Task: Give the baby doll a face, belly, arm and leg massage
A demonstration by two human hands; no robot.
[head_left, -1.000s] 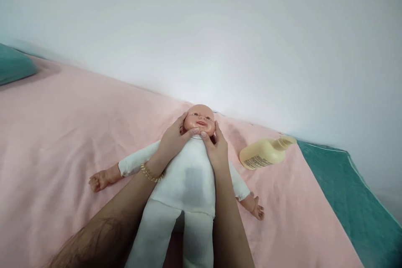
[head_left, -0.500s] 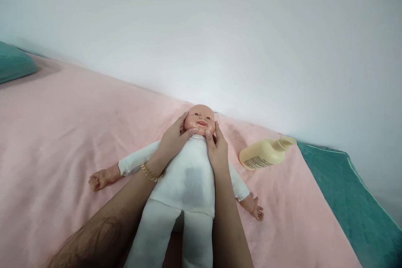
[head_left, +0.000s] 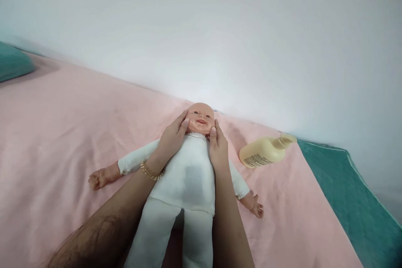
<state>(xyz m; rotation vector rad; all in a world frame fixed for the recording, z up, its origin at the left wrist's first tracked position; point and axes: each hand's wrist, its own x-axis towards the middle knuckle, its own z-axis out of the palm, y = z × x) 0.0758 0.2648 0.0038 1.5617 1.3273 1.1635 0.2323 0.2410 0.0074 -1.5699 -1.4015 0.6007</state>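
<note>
A baby doll (head_left: 196, 176) with a bald plastic head and a white cloth body lies on its back, arms spread to both sides. My left hand (head_left: 172, 136) cups the left side of its head, the thumb pressed on the cheek and the fingers reaching around the side. Opposite it, my right hand (head_left: 219, 144) holds the other side, with the thumb at the edge of the jaw. The fingertips behind the head are partly hidden. A beaded bracelet (head_left: 150, 171) circles my left wrist.
A pale yellow pump bottle (head_left: 262, 152) lies on its side to the right of the doll, on a pink sheet (head_left: 78, 125). Green fabric (head_left: 348, 192) shows at the right, and a green cushion-like thing (head_left: 14, 63) at the far left. A white wall (head_left: 201, 29) rises behind.
Both thumbs have slid outward and slightly up, from the doll's chin to the sides of its face. The hands still hold the head; the bottle stays in place.
</note>
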